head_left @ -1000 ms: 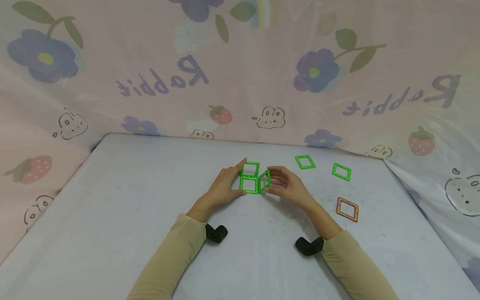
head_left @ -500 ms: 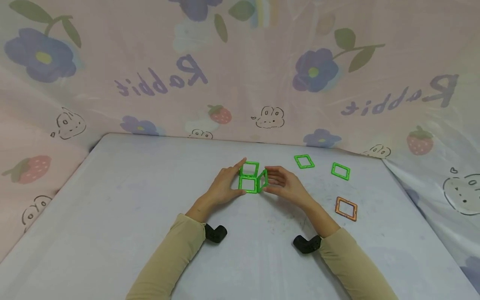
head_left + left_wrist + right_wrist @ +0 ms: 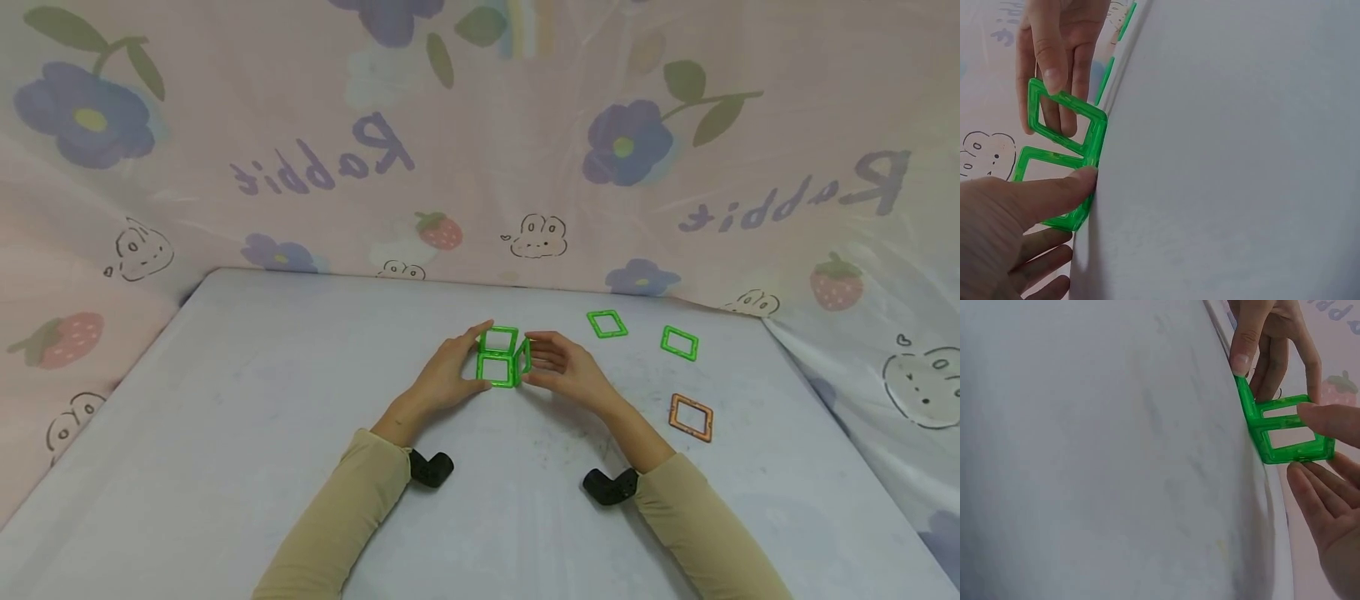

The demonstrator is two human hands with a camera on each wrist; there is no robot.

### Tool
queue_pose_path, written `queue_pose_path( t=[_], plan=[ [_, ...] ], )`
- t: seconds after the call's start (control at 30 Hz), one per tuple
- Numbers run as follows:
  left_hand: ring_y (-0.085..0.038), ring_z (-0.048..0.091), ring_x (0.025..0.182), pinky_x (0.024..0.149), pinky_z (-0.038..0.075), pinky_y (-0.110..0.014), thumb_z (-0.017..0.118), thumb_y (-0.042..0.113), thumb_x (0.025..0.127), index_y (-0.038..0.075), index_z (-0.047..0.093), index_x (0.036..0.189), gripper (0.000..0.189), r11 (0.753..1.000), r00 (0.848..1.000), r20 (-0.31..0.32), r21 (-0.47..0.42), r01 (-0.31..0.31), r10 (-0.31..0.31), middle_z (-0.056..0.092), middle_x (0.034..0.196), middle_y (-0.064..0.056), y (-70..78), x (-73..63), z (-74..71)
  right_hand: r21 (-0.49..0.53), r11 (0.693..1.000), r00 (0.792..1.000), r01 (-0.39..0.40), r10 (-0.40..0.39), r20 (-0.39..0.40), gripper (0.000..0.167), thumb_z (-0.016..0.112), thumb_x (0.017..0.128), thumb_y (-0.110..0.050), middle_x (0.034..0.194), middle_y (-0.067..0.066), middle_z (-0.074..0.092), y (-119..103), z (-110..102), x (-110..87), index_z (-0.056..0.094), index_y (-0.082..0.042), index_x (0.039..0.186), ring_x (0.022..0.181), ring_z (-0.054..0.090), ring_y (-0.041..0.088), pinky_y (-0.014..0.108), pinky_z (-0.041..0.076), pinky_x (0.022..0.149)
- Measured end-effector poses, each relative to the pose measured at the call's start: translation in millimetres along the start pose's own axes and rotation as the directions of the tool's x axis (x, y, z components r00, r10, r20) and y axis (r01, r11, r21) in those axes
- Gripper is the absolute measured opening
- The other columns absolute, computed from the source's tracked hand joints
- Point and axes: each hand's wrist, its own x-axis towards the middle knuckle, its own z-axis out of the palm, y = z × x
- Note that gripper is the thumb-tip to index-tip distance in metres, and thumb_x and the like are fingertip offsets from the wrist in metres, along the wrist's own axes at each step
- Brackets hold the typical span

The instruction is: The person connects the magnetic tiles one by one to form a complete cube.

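Note:
Three green square-frame magnetic tiles are joined edge to edge at mid-table. The base tile (image 3: pixel 501 385) lies on the table, and the back tile (image 3: pixel 502 329) adjoins its far edge, raised in the wrist views. At the right edge a side tile (image 3: pixel 528 357) stands steeply tilted. My left hand (image 3: pixel 444 375) grips the joined tiles from the left, its thumb at the base tile's near corner and a finger reaching to the back tile. With thumb and fingers, my right hand (image 3: pixel 568 373) pinches the side tile (image 3: pixel 1300 452); some of those fingers are hidden behind it in the head view.
To the right lie two loose green tiles, one farther back (image 3: pixel 617 335) and another (image 3: pixel 680 357) beyond it to the right. An orange tile (image 3: pixel 692 432) lies nearer. Patterned cloth (image 3: pixel 480 167) hangs behind the white table (image 3: pixel 225 417).
The side tile has swung leftward to a steeper angle, with my right hand moving slightly left along with it. My left hand stays in place at the tiles.

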Motion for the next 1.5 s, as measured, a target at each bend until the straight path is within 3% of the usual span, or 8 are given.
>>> queue_pose_path(
  t=[0.4, 0.73, 1.13, 1.3, 1.5],
  plan=[
    [-0.031, 0.047, 0.130, 0.107, 0.036, -0.048, 0.077, 0.018, 0.082, 0.024, 0.029, 0.150, 0.083, 0.997, 1.000, 0.008, 0.073, 0.005, -0.006, 0.054, 0.138, -0.012, 2.7, -1.9, 1.0, -0.022, 0.999, 1.000, 0.026, -0.026, 0.004, 0.064, 0.075, 0.081, -0.004, 0.132, 0.027, 0.052, -0.2, 1.6, 1.9, 0.044, 0.003, 0.137, 0.121, 0.054, 0.040, 0.043, 0.046, 0.099],
    [-0.032, 0.048, 0.129, 0.106, 0.037, -0.048, 0.076, 0.017, 0.083, 0.022, 0.030, 0.149, 0.081, 0.996, 1.000, 0.008, 0.087, 0.001, -0.002, 0.053, 0.138, -0.014, 5.8, -2.6, 1.2, -0.045, 0.998, 0.999, 0.052, -0.052, -0.001, 0.062, 0.075, 0.082, -0.005, 0.132, 0.026, 0.054, 0.8, 3.2, 2.3, 0.046, 0.003, 0.136, 0.121, 0.055, 0.039, 0.042, 0.046, 0.099],
    [-0.032, 0.048, 0.129, 0.106, 0.038, -0.047, 0.076, 0.017, 0.083, 0.024, 0.029, 0.150, 0.083, 0.994, 0.999, 0.021, 0.099, 0.036, -0.039, 0.052, 0.139, -0.013, 8.1, -3.2, 1.5, -0.081, 0.997, 1.000, 0.018, -0.019, -0.002, 0.063, 0.072, 0.086, -0.008, 0.134, 0.024, 0.053, 0.7, 6.3, 2.1, 0.043, 0.000, 0.140, 0.123, 0.053, 0.037, 0.042, 0.045, 0.100],
    [-0.030, 0.043, 0.133, 0.108, 0.036, -0.047, 0.077, 0.016, 0.081, 0.022, 0.030, 0.150, 0.084, 0.996, 1.000, 0.007, 0.090, 0.023, -0.023, 0.048, 0.143, -0.012, 7.6, -4.1, 1.5, -0.118, 0.993, 1.000, 0.005, -0.005, -0.005, 0.060, 0.064, 0.092, -0.011, 0.136, 0.028, 0.049, 0.5, 7.8, 2.7, 0.037, 0.005, 0.143, 0.125, 0.051, 0.041, 0.047, 0.045, 0.099],
    [-0.029, 0.041, 0.135, 0.109, 0.034, -0.047, 0.077, 0.015, 0.081, 0.020, 0.029, 0.150, 0.084, 0.997, 1.000, 0.010, 0.072, 0.011, -0.012, 0.047, 0.145, -0.011, 7.6, -4.5, -0.1, -0.123, 0.992, 1.000, 0.010, -0.011, -0.004, 0.061, 0.065, 0.092, -0.017, 0.136, 0.022, 0.052, -0.2, 7.4, 2.2, 0.039, -0.002, 0.145, 0.125, 0.053, 0.036, 0.044, 0.046, 0.098]
  ],
)
